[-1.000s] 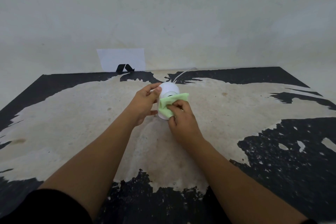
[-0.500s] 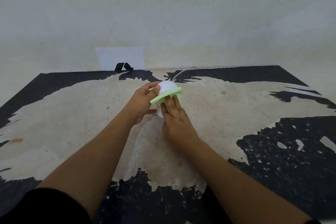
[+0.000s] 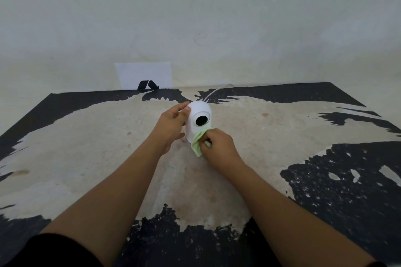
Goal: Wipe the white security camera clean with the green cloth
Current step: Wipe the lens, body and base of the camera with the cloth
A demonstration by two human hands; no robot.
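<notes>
The white security camera (image 3: 198,112) stands upright on the worn table, its round black lens facing me. My left hand (image 3: 171,124) grips its left side, thumb near the top. The green cloth (image 3: 197,143) is bunched in my right hand (image 3: 218,147) and pressed against the camera's lower right front, near its base. Part of the cloth is hidden under my fingers.
The table (image 3: 86,147) is black with large worn beige patches. A white cable (image 3: 213,92) runs from behind the camera to the back edge. A white paper with a black mark (image 3: 144,76) leans on the wall behind.
My right hand has slid the cloth down from the top of the camera to its lower front, uncovering the lens. My left hand has kept its grip.
</notes>
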